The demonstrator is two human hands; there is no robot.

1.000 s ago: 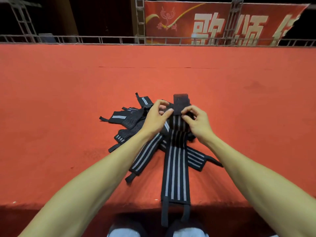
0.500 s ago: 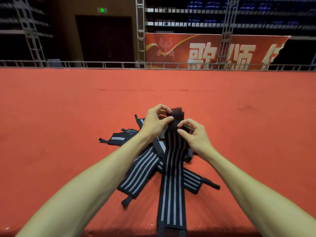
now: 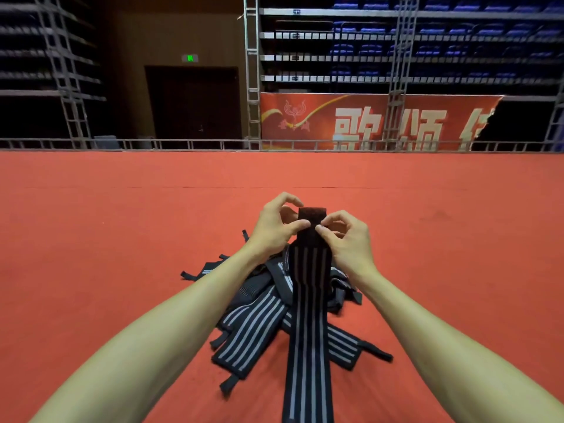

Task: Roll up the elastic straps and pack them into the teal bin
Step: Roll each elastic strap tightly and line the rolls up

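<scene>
Elastic strap [image 3: 309,315], black with pale stripes running its length, is lifted by its far end between your two hands and trails down toward you over the heap, out past the bottom edge of the view. Your left hand [image 3: 274,232] pinches the left edge of its plain dark end patch [image 3: 312,216], thumb pressed on the near face and fingers curled round behind. Your right hand [image 3: 349,239] pinches the right edge the same way, thumb and forefinger closed on the cloth with the other fingers curled above. Your two thumb tips sit near each other on the patch, just apart. Beneath the lifted strap lies a loose pile of other straps [image 3: 253,328] of the same striped kind, flat and unrolled, crossing one another on the red carpet [image 3: 122,239], with narrow black tabs poking out at their ends. Beyond the carpet's far edge runs a metal railing [image 3: 183,145]. Behind it hang a red banner [image 3: 360,123] with pale characters, a dark doorway [image 3: 192,102] under a green sign [image 3: 189,58], and tiers of blue seats [image 3: 427,32].
</scene>
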